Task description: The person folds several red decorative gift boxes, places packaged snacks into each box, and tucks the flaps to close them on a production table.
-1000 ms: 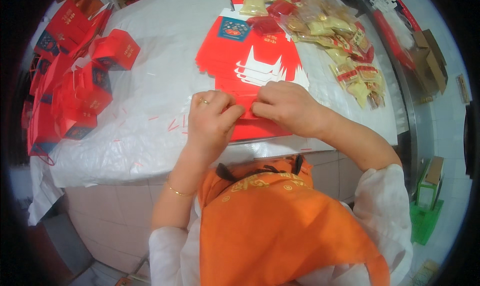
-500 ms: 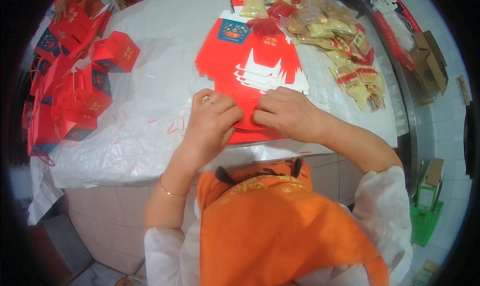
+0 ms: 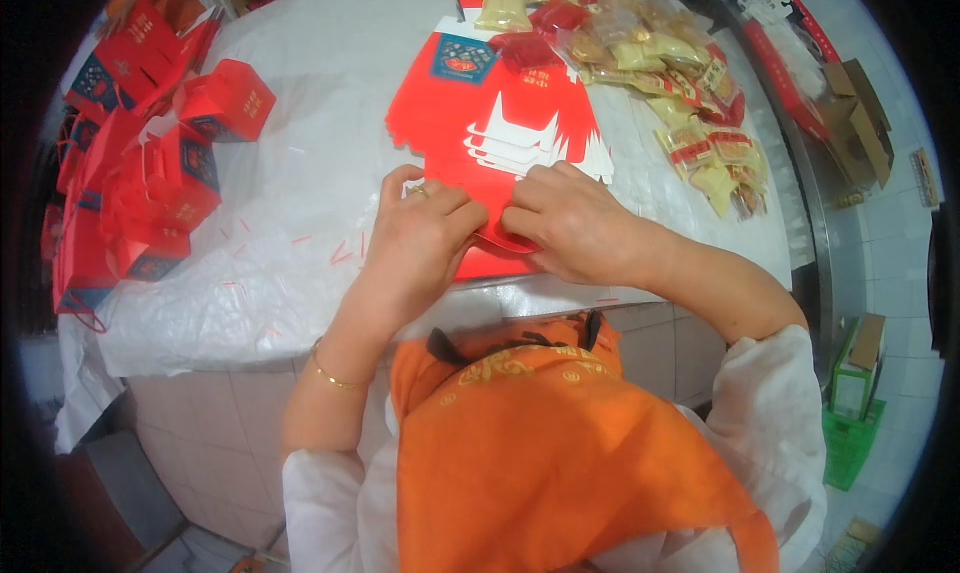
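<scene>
1. The left hand point(image 3: 415, 235) and the right hand point(image 3: 565, 223) both lay on a flat red cardboard sheet point(image 3: 490, 208) at the near edge of the desk point(image 3: 320, 103), fingertips almost meeting over its middle.
2. The left grip was closed on the sheet's near flap, fingers curled over it; the right grip pressed and pinched the same flap from the other side. How far the flap had been bent could not be told, since the hands hid the crease.
3. To fold well, it seemed best that both thumbs kept the crease line pinned flat while the fingers turned the flap over evenly, so the card would not buckle.
4. The sheet lay on top of a stack of flat red blanks point(image 3: 500, 123) with white cut edges; only the top one should have been lifted, as the layers looked easy to catch together.
5. Finished red boxes point(image 3: 150, 163) stood heaped toward the left edge of the desk, well apart from the hands.
6. Wrapped sweets point(image 3: 690, 103) lay in a pile toward the far right corner, near the stack but clear of the fold.
7. The plastic cover point(image 3: 250, 283) on the desk looked slippery, so firm downward pressure was probably wise.
</scene>
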`<state>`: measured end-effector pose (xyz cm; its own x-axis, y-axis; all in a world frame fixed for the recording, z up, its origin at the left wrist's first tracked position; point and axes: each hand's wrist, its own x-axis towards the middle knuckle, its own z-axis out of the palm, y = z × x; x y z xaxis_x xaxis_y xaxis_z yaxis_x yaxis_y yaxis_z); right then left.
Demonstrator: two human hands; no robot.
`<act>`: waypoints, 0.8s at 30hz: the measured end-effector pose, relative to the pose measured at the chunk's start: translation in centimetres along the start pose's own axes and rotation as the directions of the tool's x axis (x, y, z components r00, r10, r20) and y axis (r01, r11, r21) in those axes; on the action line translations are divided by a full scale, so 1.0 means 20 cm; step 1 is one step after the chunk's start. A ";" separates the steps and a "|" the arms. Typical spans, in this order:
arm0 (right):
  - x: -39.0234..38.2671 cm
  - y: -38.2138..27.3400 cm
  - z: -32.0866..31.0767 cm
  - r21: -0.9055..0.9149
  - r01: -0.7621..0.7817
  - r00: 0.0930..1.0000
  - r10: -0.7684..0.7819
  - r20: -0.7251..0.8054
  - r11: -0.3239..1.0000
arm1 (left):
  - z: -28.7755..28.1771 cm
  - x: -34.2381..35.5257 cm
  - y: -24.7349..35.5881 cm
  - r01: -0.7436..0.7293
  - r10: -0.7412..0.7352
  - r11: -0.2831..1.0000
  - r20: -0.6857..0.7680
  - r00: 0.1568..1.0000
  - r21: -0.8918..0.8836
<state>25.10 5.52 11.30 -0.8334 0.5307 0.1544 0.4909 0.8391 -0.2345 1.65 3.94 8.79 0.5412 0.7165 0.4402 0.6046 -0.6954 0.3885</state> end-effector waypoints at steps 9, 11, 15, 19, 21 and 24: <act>-0.03 0.02 0.07 -0.072 0.024 0.999 -0.027 -0.036 0.997 | -0.01 -0.01 -0.01 0.009 -0.013 0.999 0.093 0.996 0.044; -0.02 0.00 0.05 -0.075 0.025 0.999 -0.028 -0.046 0.997 | -0.03 -0.01 -0.01 0.030 -0.032 0.999 0.099 0.995 0.019; -0.01 0.01 0.04 -0.011 0.006 0.999 -0.006 -0.041 1.000 | -0.05 0.00 -0.01 0.074 -0.066 0.995 0.110 0.992 -0.065; 0.07 0.09 -0.07 0.216 -0.152 0.983 0.125 0.132 0.965 | -0.09 0.03 -0.01 0.072 -0.060 0.990 0.096 0.994 -0.121; 0.11 0.14 -0.12 0.368 -0.237 0.960 0.158 0.233 0.899 | -0.11 0.04 -0.01 0.057 -0.047 0.988 0.077 0.996 -0.144; 0.12 0.12 -0.16 0.359 -0.278 0.927 0.152 0.343 0.891 | -0.13 0.05 -0.02 0.092 -0.066 0.974 0.132 0.989 -0.207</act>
<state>25.01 9.21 14.20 -0.7853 0.5782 -0.2213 0.5780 0.5565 -0.5968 0.35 4.83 11.21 0.5729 0.7616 0.3030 0.5177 -0.6228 0.5866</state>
